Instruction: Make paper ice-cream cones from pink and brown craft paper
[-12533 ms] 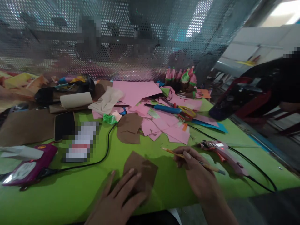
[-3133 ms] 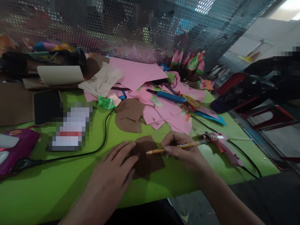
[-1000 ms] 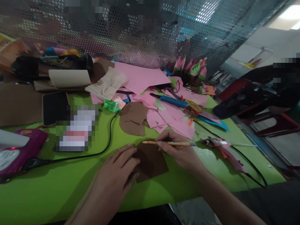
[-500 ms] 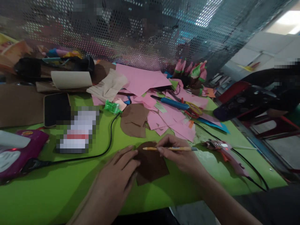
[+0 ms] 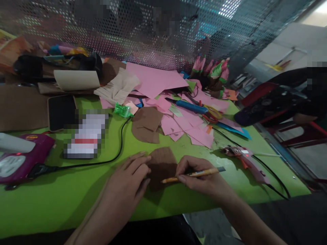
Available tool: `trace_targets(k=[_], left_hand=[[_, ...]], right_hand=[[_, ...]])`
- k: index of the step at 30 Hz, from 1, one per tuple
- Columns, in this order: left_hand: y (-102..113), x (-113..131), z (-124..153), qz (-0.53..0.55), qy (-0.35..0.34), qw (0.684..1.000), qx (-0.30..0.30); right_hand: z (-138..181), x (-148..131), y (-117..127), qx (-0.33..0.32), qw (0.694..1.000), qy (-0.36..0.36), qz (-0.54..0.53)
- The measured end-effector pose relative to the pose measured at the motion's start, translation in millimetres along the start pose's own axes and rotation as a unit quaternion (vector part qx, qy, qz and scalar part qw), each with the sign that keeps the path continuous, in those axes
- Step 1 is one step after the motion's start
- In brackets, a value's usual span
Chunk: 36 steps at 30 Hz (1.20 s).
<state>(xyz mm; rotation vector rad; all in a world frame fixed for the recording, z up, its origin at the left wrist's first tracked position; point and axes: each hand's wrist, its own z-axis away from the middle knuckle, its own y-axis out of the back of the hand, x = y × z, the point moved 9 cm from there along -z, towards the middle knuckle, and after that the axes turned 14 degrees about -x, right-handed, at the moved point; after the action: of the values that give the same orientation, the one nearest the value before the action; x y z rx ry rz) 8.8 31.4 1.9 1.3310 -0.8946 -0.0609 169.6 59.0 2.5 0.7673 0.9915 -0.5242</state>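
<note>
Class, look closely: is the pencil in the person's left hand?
No, the right hand holds the pencil, its tip over the brown piece.

My left hand [image 5: 127, 180] and right hand [image 5: 204, 185] are bare, and so are both forearms [image 5: 98, 217] behind them, tapering forward. Below and between the hands, my clothing [image 5: 162, 233] is black, its details lost in shadow.

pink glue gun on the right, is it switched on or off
On, it seems: a small red light glows on the pink glue gun. Whether it is hot, I cannot tell.
</note>
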Motion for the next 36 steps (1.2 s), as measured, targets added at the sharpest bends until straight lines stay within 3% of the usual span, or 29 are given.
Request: trace_targets(k=[10, 15, 24, 36], left_hand=[[0.4, 0.1, -0.4, -0.001, -0.006, 1.0, 0.005], [1.7, 1.4, 0.1, -0.008, 0.004, 1.0, 0.001], [2.0, 2.4, 5.9, -0.016, -0.016, 0.999, 0.026], [1.5, -0.6, 7.6, -0.015, -0.018, 1.0, 0.02]], right_hand=[[5.2, 5.6, -3.9, -0.011, 0.999, 0.002, -0.036], [-4.2, 1.2, 10.4, 0.054, 0.994, 0.037, -0.085], [-25.9, -10.0, 15.1, 0.111, 0.991, 0.079, -0.003], [-26.7, -8.4, 13.6, 0.099, 0.992, 0.069, 0.033]])
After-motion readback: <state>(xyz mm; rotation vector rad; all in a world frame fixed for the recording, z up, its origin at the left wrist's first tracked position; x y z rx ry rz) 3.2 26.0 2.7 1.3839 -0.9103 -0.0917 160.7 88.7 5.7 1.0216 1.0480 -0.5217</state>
